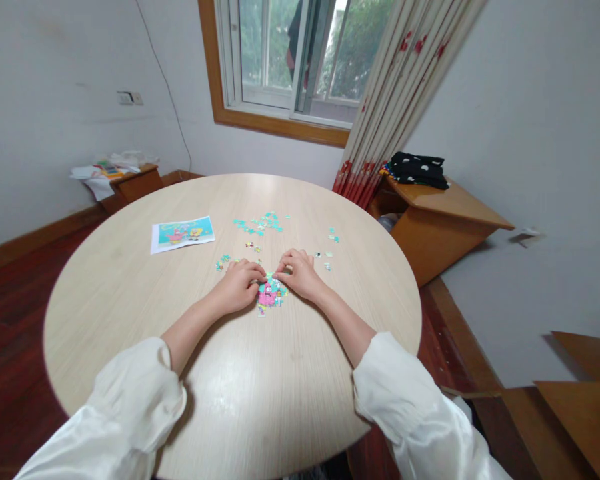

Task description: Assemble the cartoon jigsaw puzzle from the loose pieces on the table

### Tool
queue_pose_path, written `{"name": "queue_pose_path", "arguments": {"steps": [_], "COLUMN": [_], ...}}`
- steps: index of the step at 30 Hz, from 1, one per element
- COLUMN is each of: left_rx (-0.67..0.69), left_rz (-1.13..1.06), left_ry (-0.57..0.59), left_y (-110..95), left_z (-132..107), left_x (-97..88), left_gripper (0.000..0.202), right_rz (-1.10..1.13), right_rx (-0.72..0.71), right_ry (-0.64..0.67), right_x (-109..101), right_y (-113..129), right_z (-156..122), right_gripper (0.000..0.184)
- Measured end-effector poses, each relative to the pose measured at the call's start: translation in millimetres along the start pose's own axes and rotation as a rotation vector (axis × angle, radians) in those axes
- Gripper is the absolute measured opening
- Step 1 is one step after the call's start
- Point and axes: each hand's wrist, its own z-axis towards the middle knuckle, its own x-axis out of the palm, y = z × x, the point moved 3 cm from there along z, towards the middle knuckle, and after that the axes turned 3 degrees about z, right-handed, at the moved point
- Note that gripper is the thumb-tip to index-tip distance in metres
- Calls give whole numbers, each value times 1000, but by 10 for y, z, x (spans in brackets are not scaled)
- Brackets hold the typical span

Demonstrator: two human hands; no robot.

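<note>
Puzzle work on a round bench (250,400). Beyond and left of the left hand lies a printed sheet (183,235) with a pink and a yellow cartoon figure on turquoise; any lettering on it is too small to read. A small piece cluster (224,258) lies just beyond the left hand (237,285), whose bent fingers and thumb stand narrow at the puzzle's upper left edge. Farther out, ahead of the hands, are scattered turquoise pieces (269,219). The partly assembled puzzle (268,295), showing a pink figure, lies between the hands. The right hand (300,272) is likewise narrow, at the upper right edge; whether either hand grips a piece cannot be told. Several loose pieces (328,267) lie beyond and right of it.
</note>
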Motion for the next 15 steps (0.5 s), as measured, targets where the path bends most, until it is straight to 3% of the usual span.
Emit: {"name": "queue_pose_path", "arguments": {"steps": [4, 6, 10, 15], "left_rx": [-1, 13, 66, 82], "left_rz": [5, 2, -13, -26], "left_ry": [-8, -11, 33, 114], "left_y": [-5, -16, -61, -89], "left_z": [-5, -9, -19, -35], "left_x": [-14, -27, -45, -35], "left_gripper": [35, 38, 48, 51], "right_rz": [84, 114, 137, 74], "right_rx": [-17, -2, 23, -10], "right_ry": [-152, -163, 17, 154], "right_x": [-149, -231, -276, -222], "right_y": [-54, -111, -217, -235], "right_z": [35, 45, 24, -9], "right_gripper": [13, 13, 4, 17]}}
